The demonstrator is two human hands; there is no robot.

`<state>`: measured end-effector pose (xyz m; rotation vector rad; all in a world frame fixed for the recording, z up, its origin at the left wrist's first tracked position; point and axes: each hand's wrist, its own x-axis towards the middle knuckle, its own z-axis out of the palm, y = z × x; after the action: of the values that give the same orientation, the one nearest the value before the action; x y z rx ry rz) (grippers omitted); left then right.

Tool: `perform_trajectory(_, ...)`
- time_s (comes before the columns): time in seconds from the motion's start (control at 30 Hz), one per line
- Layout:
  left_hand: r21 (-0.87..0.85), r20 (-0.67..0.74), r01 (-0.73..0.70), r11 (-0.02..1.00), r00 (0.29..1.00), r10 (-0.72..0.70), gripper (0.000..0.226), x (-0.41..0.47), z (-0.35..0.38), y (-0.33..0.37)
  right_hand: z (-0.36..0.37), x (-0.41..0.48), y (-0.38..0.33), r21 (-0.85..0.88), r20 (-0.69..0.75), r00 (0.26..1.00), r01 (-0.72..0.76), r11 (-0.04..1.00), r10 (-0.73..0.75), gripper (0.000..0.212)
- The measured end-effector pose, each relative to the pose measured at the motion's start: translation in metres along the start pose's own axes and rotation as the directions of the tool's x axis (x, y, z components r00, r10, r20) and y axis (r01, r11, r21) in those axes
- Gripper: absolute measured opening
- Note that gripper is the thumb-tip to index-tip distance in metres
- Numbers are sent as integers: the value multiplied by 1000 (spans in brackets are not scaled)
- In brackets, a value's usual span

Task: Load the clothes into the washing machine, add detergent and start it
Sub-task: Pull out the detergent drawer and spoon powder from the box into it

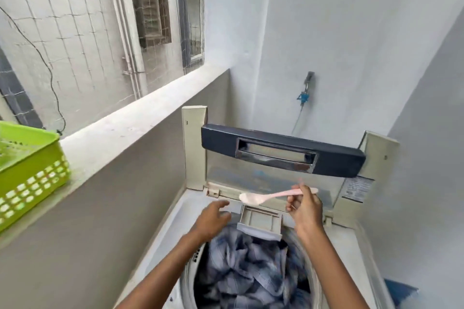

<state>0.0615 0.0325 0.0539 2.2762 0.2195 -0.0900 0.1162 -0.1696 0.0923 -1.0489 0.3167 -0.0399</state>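
The top-loading washing machine point(160, 233) stands in the corner with its lid point(281, 153) raised upright. Blue and grey checked clothes point(251, 273) fill the drum. At the drum's back edge a pale detergent drawer point(259, 223) is pulled out over the clothes. My right hand point(305, 211) pinches the handle of a pink plastic spoon point(266, 197), whose bowl hangs just above the drawer. My left hand point(212, 218) hovers at the drum's left rim beside the drawer, fingers loosely spread and holding nothing.
A green perforated basket point(30, 170) sits on the grey parapet ledge point(140, 130) to the left. White walls close in behind and to the right, with a tap and blue hose fitting point(305, 94) on the back wall. Something blue point(399, 293) lies low at the right.
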Motion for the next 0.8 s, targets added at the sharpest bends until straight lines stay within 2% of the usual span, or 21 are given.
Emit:
perform_trajectory(0.1, 126, 189, -92, 988, 980, 67, 58, 7, 45, -8, -37, 11, 19, -61, -65, 998, -22, 998, 18, 29)
perform_trajectory(0.17, 260, 276, -103, 960, 961, 28, 65, 12, 67, -11, -52, 16, 33, -108, -98, 994, -51, 993, 40, 29)
perform_trajectory(0.23, 412, 309, -93, 906, 950, -44, 69, 18, 84, -18, -62, 21, 45, -155, -119, 991, -75, 985, 57, 27)
perform_trajectory(0.3, 483, 350, -92, 871, 932, -96, 73, 20, 94, -22, -69, 24, 56, -207, -121, 991, -83, 975, 59, 23)
perform_trajectory(0.4, 504, 385, -94, 859, 914, -126, 74, 24, 103, -22, -78, 25, 62, -308, -85, 996, -54, 950, 29, 17)
perform_trajectory(0.47, 501, 383, -86, 861, 915, -131, 73, 27, 106, -21, -82, 23, 62, -401, -8, 1000, -14, 916, 12, 14)
perform_trajectory(0.53, 507, 382, -85, 858, 914, -135, 73, 28, 108, -21, -84, 18, 61, -533, 87, 996, 46, 845, 1, 12)
perform_trajectory(0.63, 514, 380, -77, 854, 913, -146, 72, 32, 110, -23, -90, 15, 63, -704, 245, 968, 215, 677, -52, 18)
perform_trajectory(0.73, 525, 374, -89, 846, 918, -136, 68, 36, 108, -25, -95, 19, 71, -787, 436, 895, 429, 443, -93, 30)
perform_trajectory(0.8, 535, 373, -102, 839, 919, -126, 69, 36, 105, -25, -97, 22, 78, -797, 505, 857, 509, 324, -105, 30)
